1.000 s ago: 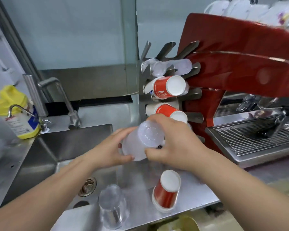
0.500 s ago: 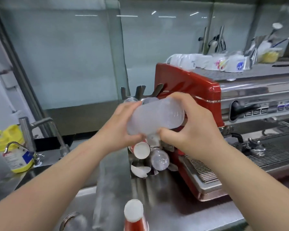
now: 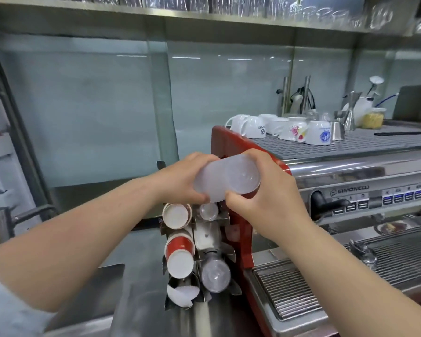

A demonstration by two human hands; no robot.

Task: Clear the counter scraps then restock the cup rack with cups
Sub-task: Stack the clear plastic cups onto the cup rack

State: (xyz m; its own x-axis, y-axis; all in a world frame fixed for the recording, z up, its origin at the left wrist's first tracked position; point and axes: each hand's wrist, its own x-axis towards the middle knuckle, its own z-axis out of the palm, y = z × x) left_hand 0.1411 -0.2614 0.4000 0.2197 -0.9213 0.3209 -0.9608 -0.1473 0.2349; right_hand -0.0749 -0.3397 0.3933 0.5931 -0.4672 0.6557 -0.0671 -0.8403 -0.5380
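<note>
Behind a café bar, above a stainless steel surface (image 3: 141, 310), a person holds a stack of frosted plastic cups (image 3: 225, 182) sideways at the top of a metal cup rack (image 3: 223, 216). The left hand (image 3: 184, 177) wraps the stack's left end, and the right hand (image 3: 265, 190) grips its base end, fingers (image 3: 254, 155) curled over the top and thumb underneath. The rack stands upright on the surface just beside a red espresso machine (image 3: 231, 144); its slots carry red paper cups (image 3: 179, 250) on the left and clear cups (image 3: 215, 272) on the right. White mugs (image 3: 317, 132) sit upside down on the machine's top grille. Pale glass panels (image 3: 95, 105) line the wall, a steel shelf (image 3: 204, 18) runs overhead, and a tap (image 3: 17, 216) rises at far left.
</note>
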